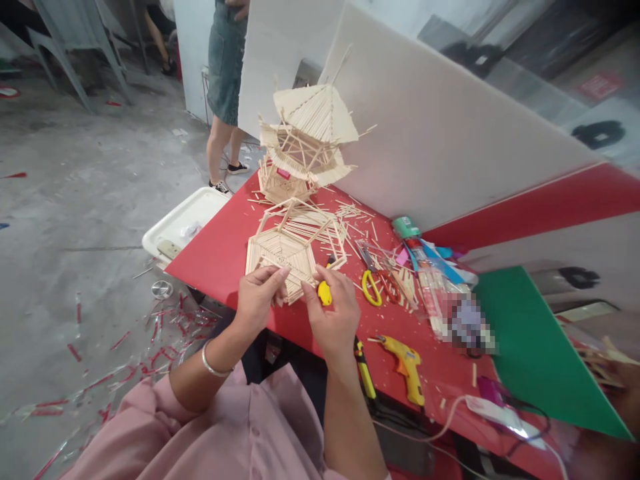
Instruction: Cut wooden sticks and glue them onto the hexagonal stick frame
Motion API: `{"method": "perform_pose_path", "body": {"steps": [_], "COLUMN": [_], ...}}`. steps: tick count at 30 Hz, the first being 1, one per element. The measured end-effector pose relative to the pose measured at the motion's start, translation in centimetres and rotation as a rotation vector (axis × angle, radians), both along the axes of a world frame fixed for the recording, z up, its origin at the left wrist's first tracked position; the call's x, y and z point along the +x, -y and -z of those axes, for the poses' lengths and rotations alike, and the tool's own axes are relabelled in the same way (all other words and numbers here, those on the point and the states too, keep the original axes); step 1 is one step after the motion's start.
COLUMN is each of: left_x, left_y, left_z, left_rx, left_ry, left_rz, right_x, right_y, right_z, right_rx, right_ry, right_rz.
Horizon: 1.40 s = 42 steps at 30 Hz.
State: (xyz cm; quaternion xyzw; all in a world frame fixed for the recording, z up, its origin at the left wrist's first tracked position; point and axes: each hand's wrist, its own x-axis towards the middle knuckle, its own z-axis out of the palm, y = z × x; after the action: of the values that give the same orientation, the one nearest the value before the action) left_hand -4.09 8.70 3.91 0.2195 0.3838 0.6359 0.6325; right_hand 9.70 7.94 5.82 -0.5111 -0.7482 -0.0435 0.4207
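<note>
A flat hexagonal panel of glued wooden sticks [280, 257] lies on the red table [220, 257]. My left hand [257, 297] pinches its near edge with closed fingers. My right hand [333, 313] grips the panel's near right corner, fingers curled. A yellow utility knife [325, 292] lies just under my right fingers. Behind the panel stands a tiered stick pagoda model [305, 143], and an open hexagonal stick frame [310, 223] lies between them.
Loose sticks [357, 217], yellow-handled scissors [371, 283], a yellow glue gun [407, 367], a green tape roll [406, 227] and stick packets [435, 293] lie to the right. A green sheet [530, 347] covers the right end. White boards [440, 120] stand behind. A person's legs [223, 143] and a white tray [183, 223] are beyond the table.
</note>
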Motion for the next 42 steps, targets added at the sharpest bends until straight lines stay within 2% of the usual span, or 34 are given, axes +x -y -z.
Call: {"method": "perform_pose_path", "body": {"steps": [4,14,25,28,36,39,42], "left_x": [-0.2,-0.7,-0.8,-0.9,-2.7,-3.5,-3.6], "left_y": [0.2,-0.3,-0.5,-0.5,-0.8,-1.6,-2.2], "left_z": [0.3,1.3,1.4,1.8,2.9,3.3,3.4], "left_rx": [0.003,0.002,-0.015,0.016,0.218,0.281,0.313], "left_ry": [-0.039,-0.042,-0.062,-0.154,-0.665,-0.733,-0.639], "left_rz": [0.006,-0.105,-0.108,-0.157,-0.487,-0.437,-0.290], "right_x": [-0.1,-0.2,-0.3,-0.3,-0.4,-0.3,-0.3], "right_y": [0.1,0.1,0.1,0.1,0.3,0.2,0.2], "right_z": [0.0,0.0,-0.1,-0.1,0.1,0.2,0.2], "right_rx": [0.000,0.012,0.016,0.018,-0.009,-0.005,0.001], "right_ry": [0.005,0.010,-0.003,-0.009,-0.022,-0.027,-0.026], "right_rz": [0.011,0.010,0.005,0.011,0.019,0.018,0.020]}}
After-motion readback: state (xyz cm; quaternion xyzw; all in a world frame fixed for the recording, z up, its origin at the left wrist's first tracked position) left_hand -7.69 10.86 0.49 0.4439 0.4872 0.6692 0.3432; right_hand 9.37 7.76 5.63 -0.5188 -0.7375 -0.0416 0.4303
